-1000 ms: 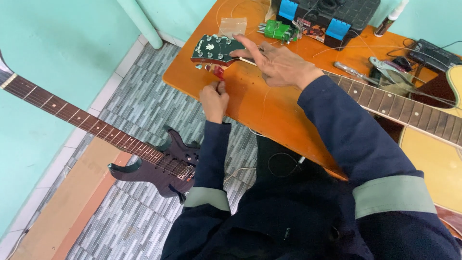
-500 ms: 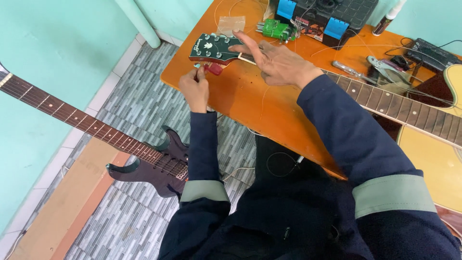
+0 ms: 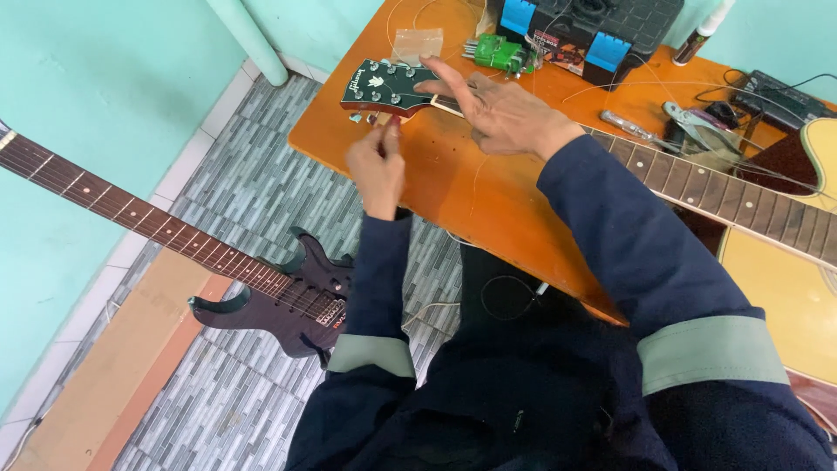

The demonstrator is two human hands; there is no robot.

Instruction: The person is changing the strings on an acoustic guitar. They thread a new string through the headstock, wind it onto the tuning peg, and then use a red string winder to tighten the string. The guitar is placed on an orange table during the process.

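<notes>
1. We see the dark green guitar headstock with silver tuning pegs (image 3: 386,87) lying flat at the near-left corner of the orange wooden surface (image 3: 453,187), its end jutting toward that corner's edge.
2. Our left hand (image 3: 377,166) sits just below the headstock's lower edge, fingers pinched together on something small at the tuner side; a hint of red shows at the fingertips, but we cannot tell what it is.
3. Our right hand (image 3: 501,109) rests spread wide over the spot where the headstock meets the dark fretboard neck with pale inlay dots (image 3: 724,196), fingers straight and holding nothing.
4. The neck runs right across the surface to the yellow acoustic guitar body (image 3: 798,288), which lies at the far right.
5. Thin loose strings (image 3: 478,187) curl over the orange wood near our right hand.
6. Beyond the headstock lie a small clear plastic packet (image 3: 417,44) and a green plastic tool (image 3: 501,54), with a black toolbox with blue latches (image 3: 602,30) behind them.
7. Metal pliers (image 3: 697,122) and a screwdriver (image 3: 629,127) lie just past the neck.
8. Down on the grey tiled floor (image 3: 253,201), a dark purple electric guitar (image 3: 288,296) lies with its neck pointing away to the left.
</notes>
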